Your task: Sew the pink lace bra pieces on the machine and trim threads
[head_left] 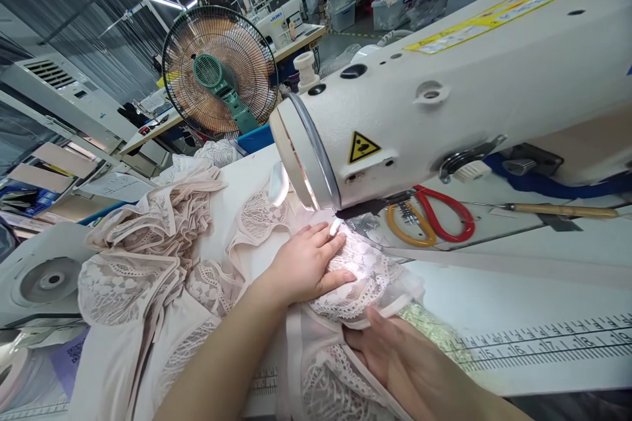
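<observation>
A pale pink lace bra (pixel 363 270) lies on the sewing table, one cup lit under the head of a white sewing machine (pixel 365 125). Pressing on that cup, my left hand (pixel 309 263) lies flat with its fingers spread, the fingertips close to the needle area. That area is mostly hidden behind the machine head. My right hand (pixel 399 355) grips the lower edge of the same bra, thumb on top and fingers underneath. Another lace cup (pixel 340 385) hangs toward me between my forearms.
Stacked pink lace bras (pixel 148 243) cover the table's left side. Red-and-yellow-handled scissors (pixel 444 214) and a wooden-handled awl (pixel 563 210) lie behind the machine arm. A printed ruler (pixel 543 342) runs along the front right. A large fan (pixel 220 72) stands beyond the table.
</observation>
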The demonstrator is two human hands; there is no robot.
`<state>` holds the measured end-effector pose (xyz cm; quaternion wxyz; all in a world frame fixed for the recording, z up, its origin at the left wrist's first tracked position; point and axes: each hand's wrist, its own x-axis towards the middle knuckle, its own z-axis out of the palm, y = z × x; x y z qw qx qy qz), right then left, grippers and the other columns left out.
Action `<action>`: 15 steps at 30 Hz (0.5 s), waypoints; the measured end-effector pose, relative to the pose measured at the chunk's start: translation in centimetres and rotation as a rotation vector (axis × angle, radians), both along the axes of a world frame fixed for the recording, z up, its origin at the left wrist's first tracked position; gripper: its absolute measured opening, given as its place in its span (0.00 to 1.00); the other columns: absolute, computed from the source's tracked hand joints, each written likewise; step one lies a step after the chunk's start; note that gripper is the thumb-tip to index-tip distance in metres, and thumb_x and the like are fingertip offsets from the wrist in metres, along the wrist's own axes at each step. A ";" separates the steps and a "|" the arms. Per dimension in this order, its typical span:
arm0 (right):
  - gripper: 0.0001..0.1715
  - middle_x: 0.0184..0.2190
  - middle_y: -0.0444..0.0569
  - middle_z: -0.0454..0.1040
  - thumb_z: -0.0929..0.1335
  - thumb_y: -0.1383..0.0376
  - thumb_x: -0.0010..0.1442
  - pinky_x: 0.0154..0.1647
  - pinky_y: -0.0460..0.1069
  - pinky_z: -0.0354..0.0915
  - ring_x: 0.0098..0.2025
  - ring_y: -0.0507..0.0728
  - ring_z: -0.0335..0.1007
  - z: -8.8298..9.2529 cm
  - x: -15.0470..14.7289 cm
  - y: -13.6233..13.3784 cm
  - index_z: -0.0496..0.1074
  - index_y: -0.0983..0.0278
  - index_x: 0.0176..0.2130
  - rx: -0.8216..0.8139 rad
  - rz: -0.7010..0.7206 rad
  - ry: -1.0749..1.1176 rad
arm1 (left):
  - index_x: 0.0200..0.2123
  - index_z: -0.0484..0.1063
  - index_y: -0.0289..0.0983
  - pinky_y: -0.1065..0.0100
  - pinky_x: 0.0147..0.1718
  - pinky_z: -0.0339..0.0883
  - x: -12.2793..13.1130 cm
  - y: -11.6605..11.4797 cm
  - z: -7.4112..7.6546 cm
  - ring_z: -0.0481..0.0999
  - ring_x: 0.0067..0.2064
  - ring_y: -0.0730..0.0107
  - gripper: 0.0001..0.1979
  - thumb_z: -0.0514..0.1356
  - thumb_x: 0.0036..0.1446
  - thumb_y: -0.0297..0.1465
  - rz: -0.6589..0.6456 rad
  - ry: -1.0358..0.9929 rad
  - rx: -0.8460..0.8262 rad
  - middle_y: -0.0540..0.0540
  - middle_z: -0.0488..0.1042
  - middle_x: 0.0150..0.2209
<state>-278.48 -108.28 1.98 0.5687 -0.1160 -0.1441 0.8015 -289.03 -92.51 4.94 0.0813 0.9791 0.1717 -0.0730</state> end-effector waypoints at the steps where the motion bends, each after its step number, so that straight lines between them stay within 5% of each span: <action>1: 0.27 0.57 0.53 0.69 0.65 0.52 0.63 0.68 0.59 0.43 0.65 0.61 0.53 0.1 0.0 0.0 0.69 0.62 0.57 0.003 0.001 0.004 | 0.64 0.57 0.31 0.48 0.63 0.52 0.1 0.0 0.0 0.56 0.66 0.47 0.38 0.47 0.62 0.54 0.005 0.006 0.001 0.34 0.55 0.66; 15: 0.28 0.57 0.52 0.70 0.67 0.57 0.62 0.68 0.58 0.43 0.65 0.59 0.54 -0.5 -0.7 0.4 0.64 0.59 0.60 -0.102 -0.096 0.006 | 0.65 0.54 0.32 0.44 0.63 0.46 0.6 0.5 -0.4 0.54 0.67 0.47 0.41 0.44 0.61 0.57 0.073 0.083 0.087 0.35 0.55 0.66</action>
